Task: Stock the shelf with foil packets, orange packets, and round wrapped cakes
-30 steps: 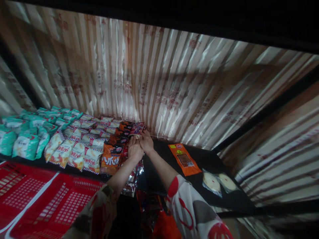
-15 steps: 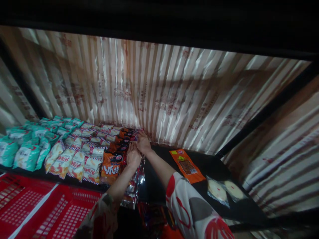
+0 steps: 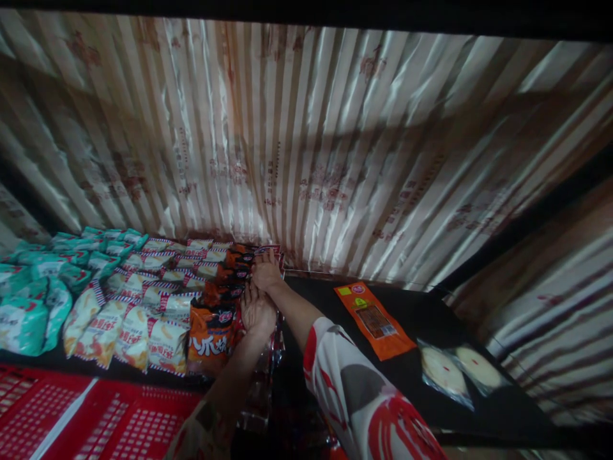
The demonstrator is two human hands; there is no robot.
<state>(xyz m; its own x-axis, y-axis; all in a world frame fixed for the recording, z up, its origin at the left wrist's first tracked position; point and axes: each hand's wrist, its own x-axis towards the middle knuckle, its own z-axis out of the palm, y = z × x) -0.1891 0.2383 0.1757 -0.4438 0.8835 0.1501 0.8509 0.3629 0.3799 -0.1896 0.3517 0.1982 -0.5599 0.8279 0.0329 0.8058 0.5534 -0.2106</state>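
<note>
My left hand (image 3: 257, 310) lies flat on a row of dark red, shiny snack packets (image 3: 258, 390), fingers spread toward the back. Just beyond it my right hand (image 3: 266, 271) rests on the far packets of that row, its fingers stretched out. The packets under both palms are mostly hidden. Directly left of my hands stands a row of orange-and-black snack bags (image 3: 209, 338). White snack bags with striped edges (image 3: 167, 342) fill several rows beside those, and teal bags (image 3: 23, 319) sit at the far left.
A flat orange packet (image 3: 380, 326) lies on the black shelf (image 3: 325, 300) to the right, beside two clear-wrapped round pale items (image 3: 445, 374). Red plastic baskets (image 3: 138, 415) stand below the shelf's front edge. Corrugated, printed sheeting (image 3: 311, 147) closes off the back.
The view has tipped down and moved closer. My left hand's fingers are now more spread over the packets. My right hand has stayed on the far end of the row.
</note>
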